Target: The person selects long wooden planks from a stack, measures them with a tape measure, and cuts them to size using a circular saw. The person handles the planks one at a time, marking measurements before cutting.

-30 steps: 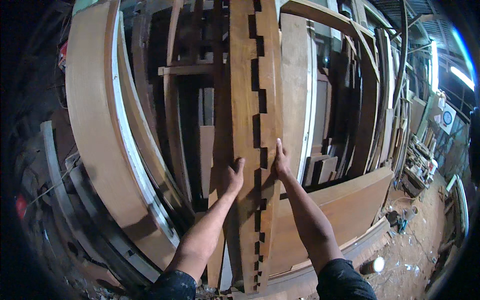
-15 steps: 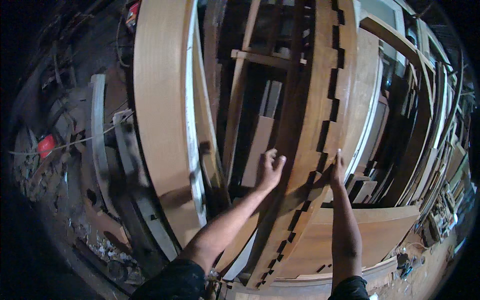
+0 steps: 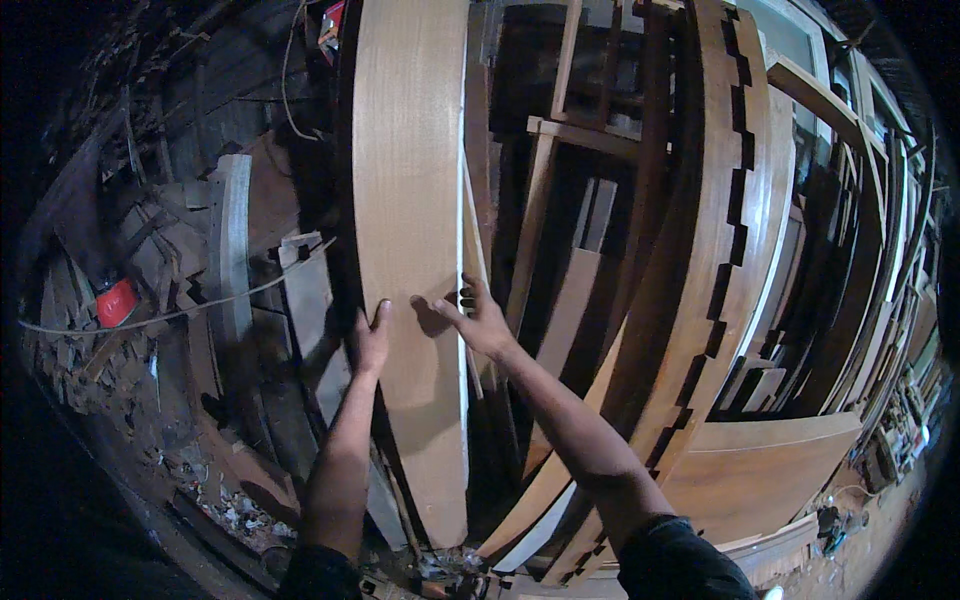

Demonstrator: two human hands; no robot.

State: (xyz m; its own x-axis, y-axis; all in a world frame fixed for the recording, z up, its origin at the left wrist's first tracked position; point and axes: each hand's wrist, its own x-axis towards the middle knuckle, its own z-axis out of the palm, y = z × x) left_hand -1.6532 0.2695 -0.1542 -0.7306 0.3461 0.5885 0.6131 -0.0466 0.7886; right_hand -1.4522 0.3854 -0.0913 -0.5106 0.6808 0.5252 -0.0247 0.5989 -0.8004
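Observation:
A tall, light-brown wooden board (image 3: 412,200) stands upright in front of me, with a pale strip down its right edge. My left hand (image 3: 372,340) is at the board's left edge, thumb over the front face and fingers apart from it on the outer side. Whether those fingers press on the board is hard to see. At the right edge, my right hand (image 3: 482,320) is open with its fingers spread, and its thumb points across the face. A shadow of that hand falls on the board. Further right leans a brown plank with a row of dark notches (image 3: 735,200).
A wooden frame (image 3: 585,135) and other planks lean behind. A wide brown panel (image 3: 765,465) stands low at the right. To the left are grey timbers (image 3: 235,240), a thin cable (image 3: 200,312), a red object (image 3: 116,302) and scattered scraps on the ground.
Both hands have moved left, from beside the notched plank to the two edges of the light-brown board. The view has turned left, so the boards appear further right.

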